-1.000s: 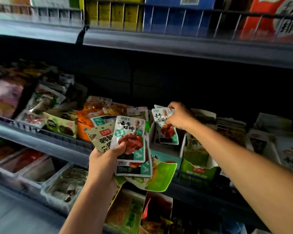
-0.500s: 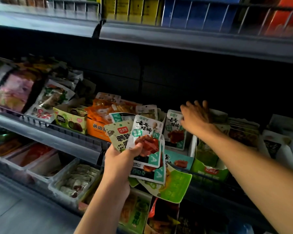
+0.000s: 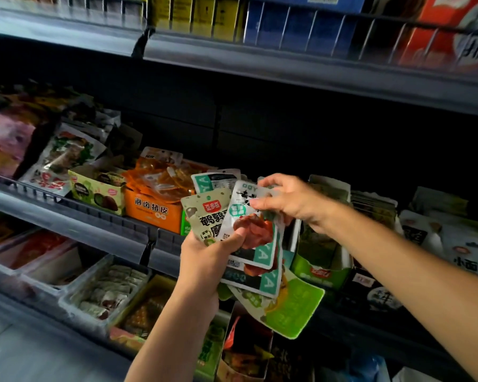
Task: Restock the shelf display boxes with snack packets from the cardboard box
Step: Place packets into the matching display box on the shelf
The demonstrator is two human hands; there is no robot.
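The left hand [image 3: 204,260] grips a fan of about five snack packets [image 3: 249,244]; the right hand's [image 3: 290,199] fingers [image 3: 262,206] pinch the top packet [image 3: 255,224].

Fanned snack packets [image 3: 249,244], white-teal with red meat print, upright before green display box [image 3: 319,268]

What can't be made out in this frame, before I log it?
Head view only:
- Cardboard box: not in view.
- Right hand: fingertips motion-blurred at the top packet, so the grip is unclear.
- Lower packets in the left hand: covered by the fan's front ones; count unknown.
- Green display box: contents too dark to read.
- Top-shelf cartons: cut off by the upper edge.
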